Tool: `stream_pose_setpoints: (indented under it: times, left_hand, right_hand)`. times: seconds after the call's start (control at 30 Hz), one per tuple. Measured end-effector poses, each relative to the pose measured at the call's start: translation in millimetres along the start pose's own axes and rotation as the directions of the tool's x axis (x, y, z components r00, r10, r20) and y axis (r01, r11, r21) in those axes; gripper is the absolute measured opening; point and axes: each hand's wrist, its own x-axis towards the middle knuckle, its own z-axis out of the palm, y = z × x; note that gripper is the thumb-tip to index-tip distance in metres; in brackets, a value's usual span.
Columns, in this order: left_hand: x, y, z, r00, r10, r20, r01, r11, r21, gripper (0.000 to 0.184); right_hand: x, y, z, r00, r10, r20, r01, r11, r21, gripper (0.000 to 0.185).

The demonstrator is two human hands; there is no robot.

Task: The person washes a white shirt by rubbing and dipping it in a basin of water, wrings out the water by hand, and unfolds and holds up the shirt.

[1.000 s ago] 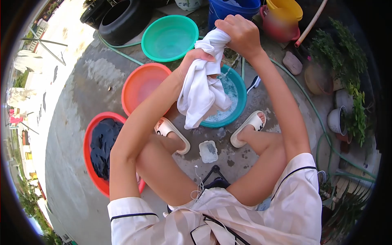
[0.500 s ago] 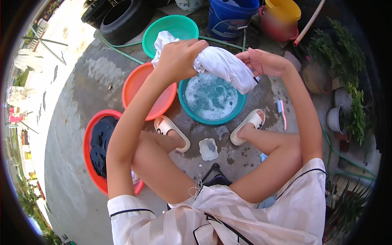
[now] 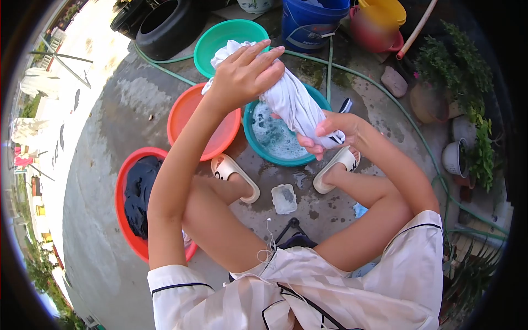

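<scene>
A white garment (image 3: 294,99), twisted into a thick roll, is held in the air over a teal basin (image 3: 248,144) of sudsy water. My left hand (image 3: 242,77) lies over its upper end, fingers fairly straight across the cloth; the thumb side underneath is hidden. Lower down, my right hand (image 3: 335,129) is closed round the other end, thumb on top and fingertips showing below. A small white piece with a dark band (image 3: 345,105) sticks out above the right hand. Beneath the hands, the foamy water (image 3: 275,135) is partly covered by the cloth.
An orange basin (image 3: 181,118) and a green basin (image 3: 201,47) adjoin the teal one. Dark clothes (image 3: 140,187) lie in a red basin (image 3: 124,212) at left. A clear plastic tub (image 3: 284,199) sits between my feet. A blue bucket (image 3: 313,27), hose (image 3: 401,107) and potted plants (image 3: 484,148) stand around.
My right hand has moved down and left and closed round the garment's end. The left hand's fingers have straightened on the cloth. The roll now slopes more steeply; my right forearm covers the brush.
</scene>
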Motion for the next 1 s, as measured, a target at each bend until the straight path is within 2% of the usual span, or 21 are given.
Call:
stream_pose_setpoints:
  times: [0.03, 0.07, 0.1, 0.13, 0.2, 0.23, 0.33, 0.37, 0.47, 0.5, 0.57, 0.67, 0.77, 0.87, 1.0]
  left_hand:
    - [-2, 1, 1, 0.999, 0.013, 0.036, -0.013, 1.0, 0.014, 0.017]
    - [-4, 2, 4, 0.997, 0.026, 0.069, -0.028, 0.999, 0.027, 0.016]
    - [-6, 2, 7, 0.995, 0.0, 0.099, 0.0, 1.0, -0.001, 0.023]
    - [-8, 5, 10, 0.967, -0.116, 0.228, 0.127, 0.991, -0.033, 0.024]
    - [-9, 16, 16, 0.822, -0.307, 0.479, 0.374, 0.926, -0.048, 0.026]
    - [-8, 16, 23, 0.811, -0.355, 0.465, 0.461, 0.877, -0.134, 0.031]
    - [-5, 15, 35, 0.576, -0.464, 0.673, 0.753, 0.622, -0.215, 0.03]
    - [-4, 17, 40, 0.584, -0.483, 0.653, 0.787, 0.535, -0.309, 0.029]
    - [-4, 25, 59, 0.571, -0.53, 0.627, 0.821, 0.365, -0.439, 0.03]
    - [-2, 26, 59, 0.552, -0.509, 0.66, 0.83, 0.255, -0.497, 0.031]
    - [5, 29, 59, 0.528, -0.452, 0.719, 0.813, 0.022, -0.582, 0.032]
    - [6, 33, 57, 0.4, -0.353, 0.846, 0.748, -0.408, -0.523, 0.035]
    - [13, 35, 44, 0.321, -0.275, 0.906, 0.712, -0.56, -0.422, 0.042]
    - [12, 38, 38, 0.352, -0.258, 0.9, 0.643, -0.631, -0.433, 0.034]
    - [6, 37, 40, 0.338, -0.223, 0.915, 0.598, -0.699, -0.391, 0.034]
  right_hand:
    - [0, -1, -6, 0.987, 0.06, -0.148, -0.079, 0.989, -0.125, 0.06]
    - [3, -2, -9, 0.954, -0.071, -0.29, -0.049, 0.921, -0.386, 0.057]
    - [6, -3, -10, 0.894, -0.231, -0.385, -0.065, 0.782, -0.62, 0.054]
    - [9, -5, -10, 0.812, -0.404, -0.422, -0.124, 0.587, -0.8, 0.051]
    - [11, -22, 2, 0.645, -0.497, -0.58, -0.435, 0.386, -0.814, 0.048]
    - [12, -29, 6, 0.544, -0.56, -0.625, -0.581, 0.286, -0.762, 0.046]
    - [19, -37, -14, 0.449, -0.814, -0.37, -0.735, -0.101, -0.67, 0.035]
    - [20, -38, -27, 0.458, -0.872, -0.172, -0.714, -0.246, -0.655, 0.029]
    - [14, -55, -52, 0.509, -0.857, 0.084, -0.691, -0.465, -0.553, 0.03]
    - [12, -60, -54, 0.502, -0.836, 0.222, -0.652, -0.534, -0.538, 0.031]
    - [6, -72, -57, 0.539, -0.787, 0.3, -0.623, -0.612, -0.487, 0.031]
    - [3, -83, -54, 0.582, -0.72, 0.379, -0.579, -0.694, -0.428, 0.032]
    - [3, -89, -52, 0.608, -0.674, 0.419, -0.536, -0.738, -0.41, 0.032]
    - [4, -92, -49, 0.627, -0.645, 0.437, -0.508, -0.764, -0.399, 0.033]
    - [6, -94, -46, 0.637, -0.634, 0.438, -0.501, -0.772, -0.391, 0.038]
